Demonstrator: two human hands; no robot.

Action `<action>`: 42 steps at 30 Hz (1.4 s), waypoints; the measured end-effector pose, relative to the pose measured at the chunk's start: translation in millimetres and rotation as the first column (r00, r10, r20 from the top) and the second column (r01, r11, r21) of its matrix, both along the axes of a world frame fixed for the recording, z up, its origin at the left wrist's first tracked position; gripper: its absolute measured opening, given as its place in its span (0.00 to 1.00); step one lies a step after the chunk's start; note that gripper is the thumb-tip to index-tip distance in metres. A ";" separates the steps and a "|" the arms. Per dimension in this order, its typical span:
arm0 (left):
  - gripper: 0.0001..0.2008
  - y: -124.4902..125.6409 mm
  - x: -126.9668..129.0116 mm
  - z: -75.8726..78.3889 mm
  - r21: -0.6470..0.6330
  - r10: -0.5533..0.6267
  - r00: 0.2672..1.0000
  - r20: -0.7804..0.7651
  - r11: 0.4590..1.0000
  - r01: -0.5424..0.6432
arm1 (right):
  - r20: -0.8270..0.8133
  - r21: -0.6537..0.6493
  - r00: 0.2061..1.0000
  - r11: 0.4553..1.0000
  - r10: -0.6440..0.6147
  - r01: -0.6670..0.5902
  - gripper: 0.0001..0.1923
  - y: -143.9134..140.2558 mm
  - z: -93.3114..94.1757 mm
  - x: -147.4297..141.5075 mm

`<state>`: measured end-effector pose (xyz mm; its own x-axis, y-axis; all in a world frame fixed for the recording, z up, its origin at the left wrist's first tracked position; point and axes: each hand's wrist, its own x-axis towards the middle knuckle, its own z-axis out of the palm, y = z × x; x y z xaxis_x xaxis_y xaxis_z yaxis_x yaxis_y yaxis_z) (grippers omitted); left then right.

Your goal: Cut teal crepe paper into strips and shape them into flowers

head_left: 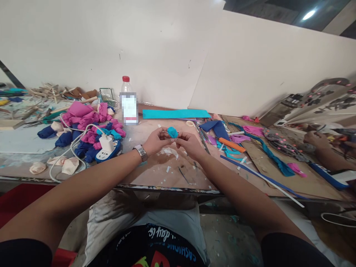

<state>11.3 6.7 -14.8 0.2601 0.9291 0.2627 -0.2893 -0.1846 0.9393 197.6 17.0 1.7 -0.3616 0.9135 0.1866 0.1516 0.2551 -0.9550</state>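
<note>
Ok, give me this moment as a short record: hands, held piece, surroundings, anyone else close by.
Left hand: fingers pinching the turquoise bundle, watch on the wrist
Right hand: fingers on the bundle's other side
Held piece: small, rounded, crumpled-looking; material unclear
Behind hands: flat turquoise strip by the wall
Left of hands: red-capped bottle, pink and navy pile, power strip with a white plug
Right of hands: orange piece, navy strip
Other person: hand at far right
</note>
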 end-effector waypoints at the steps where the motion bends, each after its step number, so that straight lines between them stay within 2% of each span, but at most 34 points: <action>1: 0.23 -0.2 0.4 -0.2 -0.003 -0.005 1.000 -0.010 1.000 0.005 | 0.005 -0.001 1.000 1.000 0.001 -0.001 0.10 -0.9 0.6 -0.2; 5: 0.22 -0.7 1.5 -1.8 -0.034 -0.002 1.000 -0.014 0.999 0.002 | 0.029 0.020 1.000 1.000 -0.004 0.003 0.14 -3.2 3.0 -0.4; 10: 0.22 0.0 1.0 -1.6 -0.094 -0.025 0.998 0.064 0.995 0.030 | 0.012 0.051 1.000 0.998 0.027 -0.028 0.16 -2.4 3.4 -0.6; 14: 0.22 -1.0 0.3 2.5 -0.185 -0.042 0.989 0.143 0.980 0.069 | -0.037 0.173 0.999 0.985 0.029 -0.022 0.18 -1.9 7.0 2.9; 16: 0.22 -1.7 0.1 3.9 -0.226 -0.078 0.983 0.164 0.967 0.114 | 0.025 0.286 0.999 0.958 0.034 -0.039 0.17 -1.7 10.0 6.8; 20: 0.20 -1.6 -0.3 3.1 -0.260 -0.142 0.976 0.167 0.948 0.183 | 0.272 0.471 0.962 0.868 0.028 -0.159 0.09 0.6 15.1 14.7; 22: 0.20 -1.1 -0.8 1.6 -0.266 -0.162 0.975 0.152 0.943 0.198 | 0.344 0.499 0.939 0.843 0.021 -0.202 0.08 2.3 16.3 17.5; 27: 0.22 -1.2 -0.4 -2.1 -0.244 -0.199 0.975 0.096 0.945 0.217 | 0.395 0.504 0.919 0.838 -0.010 -0.207 0.09 4.3 16.5 20.6; 31: 0.24 -0.8 1.5 -5.4 -0.240 -0.173 0.983 0.063 0.953 0.183 | 0.433 0.531 0.901 0.819 -0.039 -0.220 0.08 2.9 17.4 20.7; 35: 0.28 1.3 1.1 -6.7 -0.209 -0.086 0.995 0.045 0.973 0.094 | 0.479 0.535 0.873 0.819 -0.092 -0.207 0.09 1.7 18.8 20.8; 39: 0.26 2.4 -0.7 -5.7 -0.109 0.001 0.999 -0.040 0.994 -0.006 | 0.512 0.515 0.852 0.834 -0.113 -0.198 0.10 1.0 18.7 21.2; 42: 0.24 1.7 -1.4 -4.4 -0.046 0.047 0.992 -0.119 0.998 -0.053 | 0.524 0.540 0.840 0.818 -0.141 -0.199 0.09 1.1 17.9 21.6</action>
<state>9.9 8.4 -19.2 0.2394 0.9528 0.1869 -0.1672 -0.1492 0.9746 219.2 18.1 19.6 -0.5801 0.6939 0.4266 0.5584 0.7201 -0.4119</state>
